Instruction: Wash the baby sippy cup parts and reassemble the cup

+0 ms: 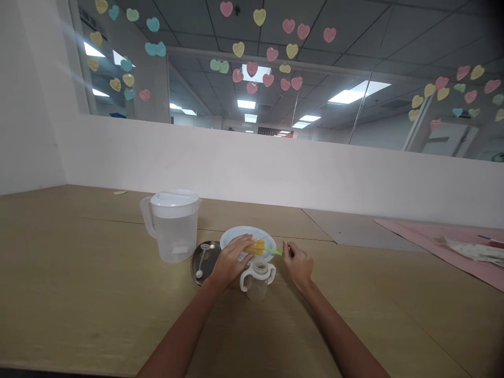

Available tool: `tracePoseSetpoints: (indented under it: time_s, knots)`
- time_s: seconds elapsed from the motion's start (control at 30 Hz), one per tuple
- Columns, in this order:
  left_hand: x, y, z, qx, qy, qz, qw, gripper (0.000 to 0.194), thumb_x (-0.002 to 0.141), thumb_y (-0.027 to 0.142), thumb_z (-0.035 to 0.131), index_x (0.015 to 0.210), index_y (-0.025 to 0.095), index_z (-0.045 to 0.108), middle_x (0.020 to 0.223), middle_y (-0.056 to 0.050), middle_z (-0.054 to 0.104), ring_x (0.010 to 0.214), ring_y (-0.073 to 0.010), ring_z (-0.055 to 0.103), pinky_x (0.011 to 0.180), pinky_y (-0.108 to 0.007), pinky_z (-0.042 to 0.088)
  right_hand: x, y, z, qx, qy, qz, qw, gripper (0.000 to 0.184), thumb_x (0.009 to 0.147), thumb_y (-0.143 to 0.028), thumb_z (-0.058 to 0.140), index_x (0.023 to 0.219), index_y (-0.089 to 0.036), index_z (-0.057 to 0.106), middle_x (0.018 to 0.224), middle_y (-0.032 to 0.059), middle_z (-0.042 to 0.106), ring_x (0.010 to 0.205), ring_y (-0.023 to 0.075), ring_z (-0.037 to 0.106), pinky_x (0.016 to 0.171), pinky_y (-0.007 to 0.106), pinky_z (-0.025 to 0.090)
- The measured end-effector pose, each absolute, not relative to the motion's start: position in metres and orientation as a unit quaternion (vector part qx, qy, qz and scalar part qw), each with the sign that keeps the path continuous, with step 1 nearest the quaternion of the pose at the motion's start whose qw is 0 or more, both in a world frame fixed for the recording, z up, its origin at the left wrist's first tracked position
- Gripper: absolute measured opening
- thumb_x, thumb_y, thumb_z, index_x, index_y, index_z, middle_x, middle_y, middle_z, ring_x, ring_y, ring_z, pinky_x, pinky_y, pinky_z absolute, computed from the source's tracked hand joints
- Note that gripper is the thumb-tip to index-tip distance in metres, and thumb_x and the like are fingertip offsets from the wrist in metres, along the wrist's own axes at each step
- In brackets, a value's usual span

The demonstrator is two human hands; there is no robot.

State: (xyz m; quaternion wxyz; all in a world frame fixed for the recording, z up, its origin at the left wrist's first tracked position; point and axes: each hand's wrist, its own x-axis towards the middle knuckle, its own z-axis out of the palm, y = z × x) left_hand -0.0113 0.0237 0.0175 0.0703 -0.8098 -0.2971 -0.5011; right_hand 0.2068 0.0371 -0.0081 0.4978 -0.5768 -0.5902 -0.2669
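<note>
Over the white plate (232,231), my left hand (232,257) grips a yellow cup-shaped part (258,247), probably a lid, turned on its side. A thin green stick, like a small cleaning brush (273,252), runs from that part toward my right hand (298,264). My right fingers are pinched around its other end, where something dark shows. Just below stands a clear baby cup (256,289) with two white handles, upright and without a lid. A dark round metal tray (208,257) lies left of my left hand, bearing a white straw piece with a weighted end (201,262).
A lidded clear plastic pitcher (176,231) with liquid stands behind the tray, to the left. On the far right lie a pink sheet (425,241) and a plastic packet (476,250). A white wall (236,168) with windows above bounds the table's back.
</note>
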Motion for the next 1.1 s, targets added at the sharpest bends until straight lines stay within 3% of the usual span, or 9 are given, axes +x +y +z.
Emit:
tracePoseSetpoints:
  time_s: [0.33,0.5,0.7,0.9,1.1]
  knots:
    - [-0.007,0.018,0.022,-0.787,-0.327,-0.522,0.042,0.035,0.082,0.031,0.055,0.115,0.021,0.053,0.117,-0.008,0.060,0.110,-0.0209,0.055,0.096,-0.041,0.045,0.202,0.029,-0.005,-0.565,-0.537,-0.144,0.609,0.048,0.085,-0.050,0.040,0.072,-0.014,0.070,0.059,0.0052,0.066,0.050,0.0133,0.057,0.051,0.021,0.035]
    - [-0.007,0.013,0.023,-0.800,-0.327,-0.500,0.050,0.037,0.085,0.036,0.050,0.118,0.020,0.051,0.111,-0.009,0.063,0.105,-0.0210,0.057,0.093,-0.039,0.045,0.205,0.033,-0.009,-0.579,-0.537,-0.171,0.589,0.048,0.085,-0.049,0.040,0.073,-0.014,0.070,0.056,0.0047,0.064,0.048,0.0127,0.055,0.049,0.022,0.033]
    - [-0.013,0.016,0.016,-0.751,-0.407,-0.511,0.097,0.029,0.090,0.032,0.037,0.104,0.020,0.060,0.097,-0.006,0.068,0.089,-0.0190,0.062,0.080,-0.033,0.047,0.202,0.033,-0.012,-0.504,-0.610,-0.197,0.579,0.043,0.087,-0.041,0.042,0.064,-0.015,0.067,0.053,0.0028,0.062,0.045,0.0092,0.050,0.051,0.020,0.033]
    - [-0.019,0.025,0.018,-0.633,-0.499,-0.585,0.087,0.029,0.087,0.036,0.045,0.106,0.018,0.056,0.094,-0.006,0.065,0.076,-0.0170,0.061,0.071,-0.029,0.047,0.206,0.035,-0.013,-0.550,-0.577,-0.209,0.566,0.045,0.087,-0.044,0.040,0.065,-0.016,0.067,0.052,0.0022,0.060,0.044,0.0093,0.049,0.049,0.021,0.030]
    - [-0.032,0.038,0.023,-0.558,-0.514,-0.645,0.092,0.032,0.079,0.032,0.056,0.107,0.019,0.052,0.102,-0.009,0.053,0.100,-0.0239,0.052,0.087,-0.038,0.043,0.210,0.039,-0.013,-0.572,-0.555,-0.219,0.562,0.047,0.088,-0.046,0.038,0.066,-0.015,0.067,0.053,0.0038,0.061,0.044,0.0092,0.047,0.048,0.020,0.027]
